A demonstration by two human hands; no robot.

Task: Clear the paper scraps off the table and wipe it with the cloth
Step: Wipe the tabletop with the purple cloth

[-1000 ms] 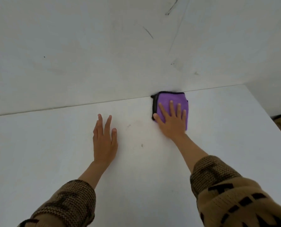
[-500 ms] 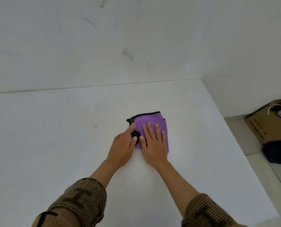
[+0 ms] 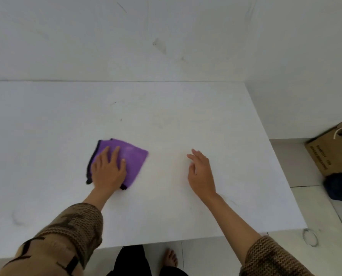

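Purple cloth (image 3: 134, 159) lies mid-left on the table (image 3: 216, 116), soft, light, prone to bunching we judge; our left hand (image 3: 108, 172) presses it flat, fingers straight, slightly apart. Right hand (image 3: 201, 174) holds nothing, fingers loose. Best palm its centre.

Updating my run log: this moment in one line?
step: wipe | left hand: flat on purple cloth | right hand: open, apart from cloth | table: no scraps seen

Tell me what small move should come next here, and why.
Probably push the purple cloth forward to the small dark speck beyond it: the left hand presses flat on the cloth, no scraps show on the table, and the right hand is free.
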